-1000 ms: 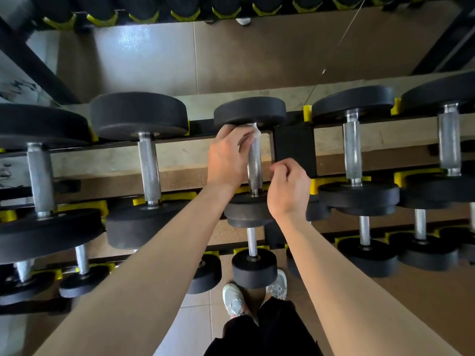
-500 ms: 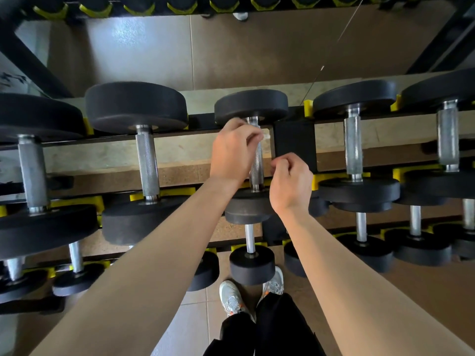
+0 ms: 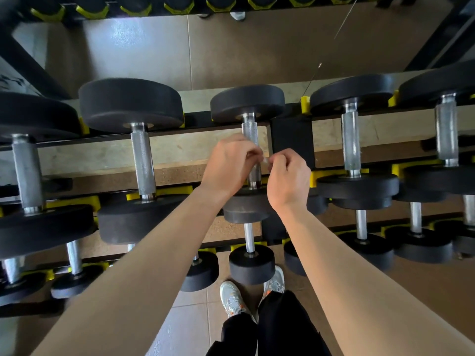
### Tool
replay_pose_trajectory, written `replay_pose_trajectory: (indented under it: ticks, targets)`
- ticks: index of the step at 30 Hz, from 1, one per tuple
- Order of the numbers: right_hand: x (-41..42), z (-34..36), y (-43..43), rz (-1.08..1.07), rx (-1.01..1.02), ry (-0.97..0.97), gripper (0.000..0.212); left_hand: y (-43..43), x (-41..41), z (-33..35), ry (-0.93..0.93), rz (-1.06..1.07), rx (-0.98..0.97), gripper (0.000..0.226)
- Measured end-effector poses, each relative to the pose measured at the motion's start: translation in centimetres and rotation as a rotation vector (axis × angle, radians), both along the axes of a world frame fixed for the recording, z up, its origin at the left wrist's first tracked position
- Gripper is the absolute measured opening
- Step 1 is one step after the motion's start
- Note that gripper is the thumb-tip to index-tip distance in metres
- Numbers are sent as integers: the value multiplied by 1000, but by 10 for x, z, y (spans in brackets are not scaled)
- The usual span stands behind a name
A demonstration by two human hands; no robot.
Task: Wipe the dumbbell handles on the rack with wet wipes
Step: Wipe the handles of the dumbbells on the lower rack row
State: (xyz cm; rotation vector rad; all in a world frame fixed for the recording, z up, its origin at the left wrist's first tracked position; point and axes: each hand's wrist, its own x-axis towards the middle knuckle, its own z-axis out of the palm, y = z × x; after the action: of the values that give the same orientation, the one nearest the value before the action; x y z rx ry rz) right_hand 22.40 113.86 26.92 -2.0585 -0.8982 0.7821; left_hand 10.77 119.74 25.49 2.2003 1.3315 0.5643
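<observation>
A black dumbbell with a knurled steel handle (image 3: 249, 132) lies across the top tier of the rack (image 3: 293, 140), straight ahead of me. My left hand (image 3: 227, 164) is curled just left of the handle's lower half. My right hand (image 3: 289, 177) is curled just right of it. Between the fingertips of both hands shows a small white scrap, the wet wipe (image 3: 264, 158), pinched in front of the handle. Most of the wipe is hidden by my fingers.
More dumbbells lie side by side on the top tier, among them one to the left (image 3: 142, 160) and one to the right (image 3: 350, 141). Smaller dumbbells (image 3: 250, 263) fill the lower tiers above my shoes (image 3: 232, 299). Yellow cradles (image 3: 305, 101) mark the rack's slots.
My left hand has slid down the handle from its top toward the lower half. My right hand has come up to meet it, and both now pinch the wipe together.
</observation>
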Motion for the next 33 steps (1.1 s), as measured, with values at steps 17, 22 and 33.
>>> replay_pose_trajectory:
  ticks: [17, 22, 33]
  targets:
    - [1, -1, 1, 9, -6, -6, 26, -2, -6, 7, -97, 237, -118, 7]
    - [0, 1, 1, 2, -3, -4, 26, -18, -11, 4, -124, 346, -438, 7]
    - [0, -1, 2, -7, -39, -26, 27, 33, 7, 11, -443, 650, -426, 9]
